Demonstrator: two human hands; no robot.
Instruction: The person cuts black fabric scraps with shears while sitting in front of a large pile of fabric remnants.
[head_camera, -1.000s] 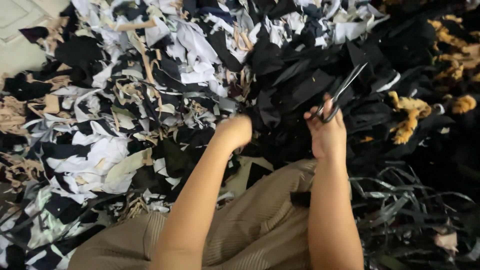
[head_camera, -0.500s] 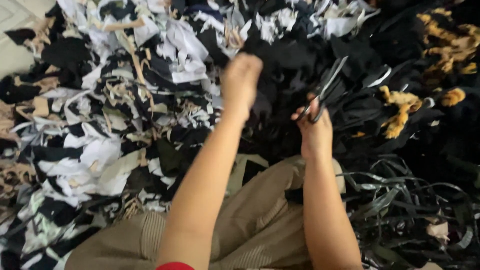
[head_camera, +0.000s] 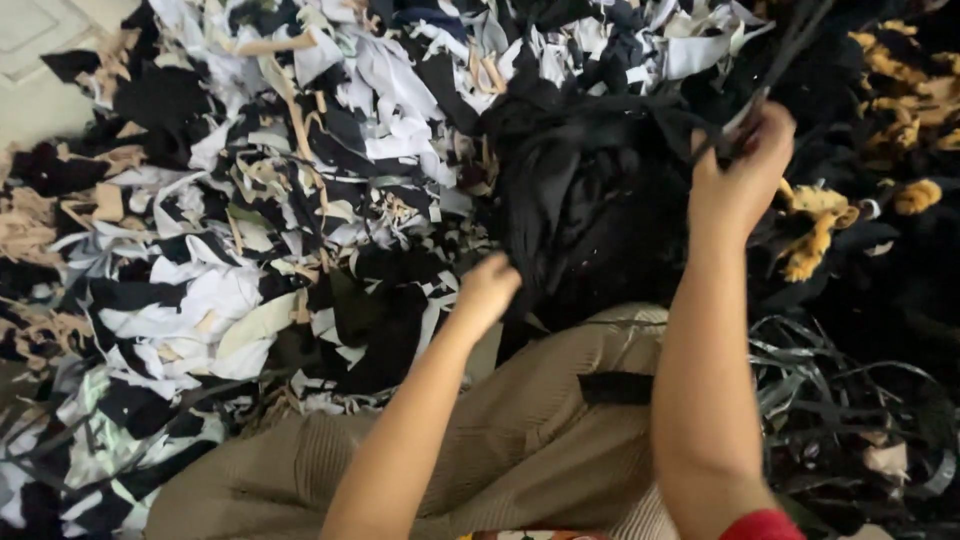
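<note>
My left hand (head_camera: 487, 293) is closed on the lower edge of a large black cloth piece (head_camera: 590, 200) that hangs between both hands above my lap. My right hand (head_camera: 742, 170) is raised at the upper right, gripping the cloth's top corner together with a pair of scissors (head_camera: 780, 60) whose dark blades point up and to the right. The cloth is stretched loosely from one hand to the other. My beige ribbed trousers (head_camera: 520, 420) show below the arms.
A deep heap of black, white and beige fabric scraps (head_camera: 250, 220) covers the floor on the left and ahead. Yellow fuzzy scraps (head_camera: 820, 225) lie on the right among dark cloth. Thin black strips (head_camera: 850, 400) coil at the lower right. Pale floor (head_camera: 40, 60) shows top left.
My left hand has dropped from high in the pile to just above my lap, pulling a black cloth out. My right hand with the scissors has risen to the upper right.
</note>
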